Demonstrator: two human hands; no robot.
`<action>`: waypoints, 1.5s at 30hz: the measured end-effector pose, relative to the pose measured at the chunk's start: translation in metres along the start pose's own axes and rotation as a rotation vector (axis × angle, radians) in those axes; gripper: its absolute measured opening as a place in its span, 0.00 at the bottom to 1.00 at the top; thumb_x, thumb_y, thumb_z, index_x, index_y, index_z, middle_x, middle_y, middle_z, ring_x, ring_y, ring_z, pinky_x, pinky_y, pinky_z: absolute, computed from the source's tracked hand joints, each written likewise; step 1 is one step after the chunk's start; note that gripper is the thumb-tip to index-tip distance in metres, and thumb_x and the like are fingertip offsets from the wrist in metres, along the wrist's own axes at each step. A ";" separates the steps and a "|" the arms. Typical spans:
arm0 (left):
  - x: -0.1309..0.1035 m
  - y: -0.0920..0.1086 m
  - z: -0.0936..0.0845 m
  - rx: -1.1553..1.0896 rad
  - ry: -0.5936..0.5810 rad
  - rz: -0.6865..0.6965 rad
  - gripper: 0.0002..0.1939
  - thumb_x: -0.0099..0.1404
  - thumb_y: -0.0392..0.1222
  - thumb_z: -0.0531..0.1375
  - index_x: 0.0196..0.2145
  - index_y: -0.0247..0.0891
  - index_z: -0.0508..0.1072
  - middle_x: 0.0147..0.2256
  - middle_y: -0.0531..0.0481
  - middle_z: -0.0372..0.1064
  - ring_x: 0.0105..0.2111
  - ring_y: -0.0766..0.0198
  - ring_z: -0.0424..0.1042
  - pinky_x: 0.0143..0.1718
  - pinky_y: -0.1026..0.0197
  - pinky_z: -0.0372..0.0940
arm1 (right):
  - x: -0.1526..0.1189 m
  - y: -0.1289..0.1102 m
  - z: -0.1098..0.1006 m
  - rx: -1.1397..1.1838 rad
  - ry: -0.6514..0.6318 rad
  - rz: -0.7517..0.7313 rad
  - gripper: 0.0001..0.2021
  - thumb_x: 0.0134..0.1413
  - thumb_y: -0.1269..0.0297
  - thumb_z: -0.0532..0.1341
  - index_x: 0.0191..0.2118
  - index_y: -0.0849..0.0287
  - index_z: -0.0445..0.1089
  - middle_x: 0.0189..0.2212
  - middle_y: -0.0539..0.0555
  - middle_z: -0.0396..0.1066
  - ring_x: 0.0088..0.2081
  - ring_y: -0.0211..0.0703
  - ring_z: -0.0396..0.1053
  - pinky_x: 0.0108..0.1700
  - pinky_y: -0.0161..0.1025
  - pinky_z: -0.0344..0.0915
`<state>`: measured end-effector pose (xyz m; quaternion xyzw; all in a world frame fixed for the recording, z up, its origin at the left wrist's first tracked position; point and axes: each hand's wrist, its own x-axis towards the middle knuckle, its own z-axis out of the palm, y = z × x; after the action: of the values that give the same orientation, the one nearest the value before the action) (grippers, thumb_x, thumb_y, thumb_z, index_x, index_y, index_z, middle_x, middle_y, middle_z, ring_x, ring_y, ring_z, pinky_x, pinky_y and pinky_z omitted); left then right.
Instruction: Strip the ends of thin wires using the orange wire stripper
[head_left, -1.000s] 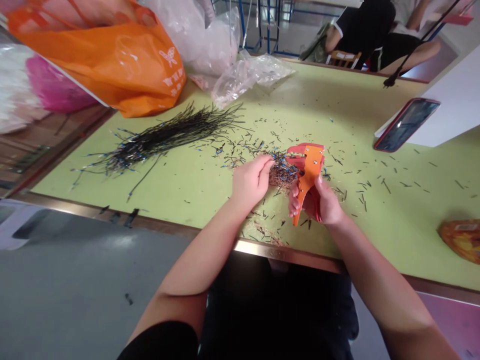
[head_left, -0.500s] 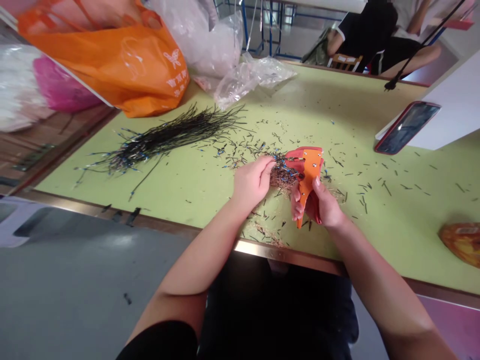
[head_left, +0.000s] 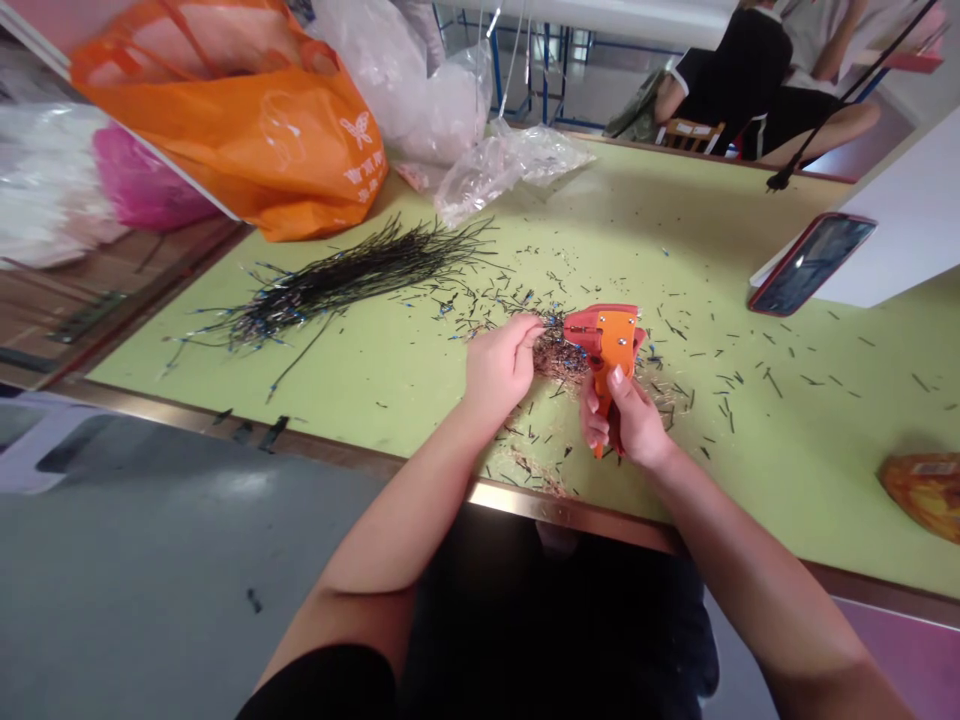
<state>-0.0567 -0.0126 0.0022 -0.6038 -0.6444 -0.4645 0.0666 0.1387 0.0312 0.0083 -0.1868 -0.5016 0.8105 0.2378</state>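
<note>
My right hand [head_left: 626,412] is wrapped round the handles of an orange and red hand tool [head_left: 616,345], whose jaws point left. Close to those jaws, my left hand [head_left: 504,365] is closed in a pinch; what its fingertips hold is too small to make out. Under and between the hands lies a heap of short dark and blue bits with copper-coloured strands [head_left: 559,362]. A long bundle of black wires [head_left: 360,268] lies on the green table [head_left: 375,395] to the left, its left ends tipped with blue and bare metal.
An orange bag [head_left: 300,150] and clear plastic bags [head_left: 510,165] stand at the back left. A phone [head_left: 814,262] leans on a white box [head_left: 892,220] at the right. An amber packet [head_left: 922,492] lies far right. Dark scraps litter the table. People sit beyond it.
The hand tool has turned so that its red jaws face my left hand more squarely, and my right hand has shifted slightly left. The whole view has moved a little.
</note>
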 end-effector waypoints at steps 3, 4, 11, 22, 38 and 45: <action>0.002 -0.010 -0.001 -0.013 0.074 -0.044 0.20 0.82 0.51 0.50 0.41 0.41 0.78 0.30 0.51 0.77 0.26 0.64 0.72 0.31 0.60 0.65 | -0.001 -0.006 0.001 0.033 0.055 -0.154 0.29 0.60 0.31 0.65 0.28 0.54 0.68 0.16 0.44 0.60 0.17 0.38 0.60 0.20 0.38 0.66; 0.003 -0.015 -0.002 -0.008 0.120 -0.075 0.21 0.82 0.52 0.50 0.41 0.41 0.77 0.30 0.51 0.76 0.26 0.64 0.71 0.31 0.60 0.65 | -0.002 -0.011 0.000 0.058 0.110 -0.240 0.27 0.61 0.33 0.65 0.29 0.54 0.69 0.18 0.45 0.61 0.18 0.39 0.63 0.23 0.40 0.69; 0.003 -0.026 0.001 0.021 0.158 -0.090 0.24 0.83 0.56 0.47 0.42 0.41 0.76 0.34 0.49 0.79 0.29 0.64 0.74 0.34 0.60 0.67 | -0.005 -0.042 -0.016 0.145 0.291 -0.372 0.24 0.62 0.34 0.63 0.33 0.52 0.71 0.24 0.48 0.62 0.26 0.43 0.67 0.37 0.49 0.79; 0.000 -0.006 -0.002 0.021 0.063 0.004 0.26 0.83 0.55 0.48 0.43 0.40 0.80 0.34 0.48 0.82 0.29 0.63 0.77 0.34 0.60 0.69 | 0.002 -0.005 -0.009 0.016 0.046 -0.089 0.32 0.56 0.25 0.62 0.38 0.55 0.73 0.27 0.51 0.71 0.27 0.45 0.71 0.33 0.46 0.77; -0.011 0.040 -0.007 0.052 -0.119 0.215 0.17 0.81 0.43 0.51 0.36 0.41 0.76 0.24 0.51 0.71 0.24 0.64 0.67 0.26 0.58 0.54 | -0.003 0.025 -0.014 -0.209 0.355 -0.244 0.32 0.55 0.23 0.60 0.42 0.50 0.75 0.38 0.60 0.78 0.45 0.60 0.78 0.36 0.52 0.79; -0.009 0.048 -0.010 0.065 -0.066 0.339 0.14 0.79 0.39 0.54 0.32 0.41 0.70 0.22 0.56 0.69 0.21 0.67 0.65 0.23 0.59 0.52 | -0.004 0.027 -0.015 -0.132 0.369 -0.230 0.32 0.55 0.25 0.61 0.47 0.48 0.76 0.38 0.59 0.78 0.49 0.61 0.78 0.37 0.52 0.80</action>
<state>-0.0187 -0.0340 0.0271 -0.7162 -0.5499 -0.4054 0.1423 0.1444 0.0292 -0.0226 -0.2887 -0.5193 0.6956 0.4038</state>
